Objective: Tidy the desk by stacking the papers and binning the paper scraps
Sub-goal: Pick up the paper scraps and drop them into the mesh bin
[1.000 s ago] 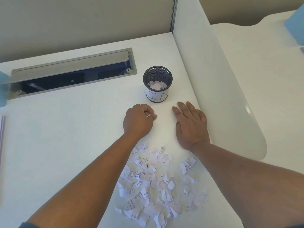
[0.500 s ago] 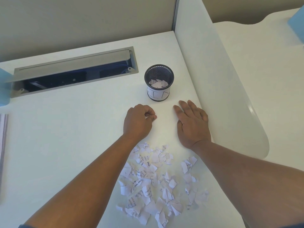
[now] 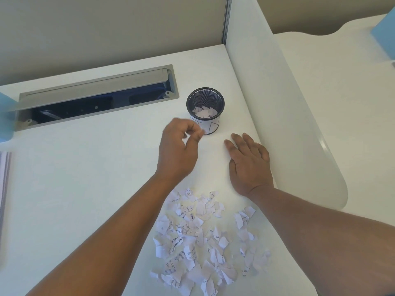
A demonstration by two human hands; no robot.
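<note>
A pile of torn printed paper scraps [image 3: 198, 238] lies on the white desk [image 3: 85, 189] close to me, between my forearms. A small black mesh bin [image 3: 221, 103] with a white label stands further back and holds several scraps. My left hand [image 3: 178, 150] is raised just left of the bin, blurred, its thumb and fingers curled together in a pinch; a scrap between them barely shows. My right hand [image 3: 250, 165] lies flat on the desk, fingers straight, right of the bin's front. The edge of a paper stack [image 3: 4, 189] shows at the far left.
An open grey cable hatch [image 3: 96, 99] is set into the desk behind my left hand. A white partition [image 3: 277, 116] rises along the right, close to my right hand. Blue objects sit at the left edge [image 3: 5, 116] and top right [image 3: 384, 37].
My left hand has lifted off the desk and moved up towards the bin, fingers still pinched. My right hand has stayed flat in place.
</note>
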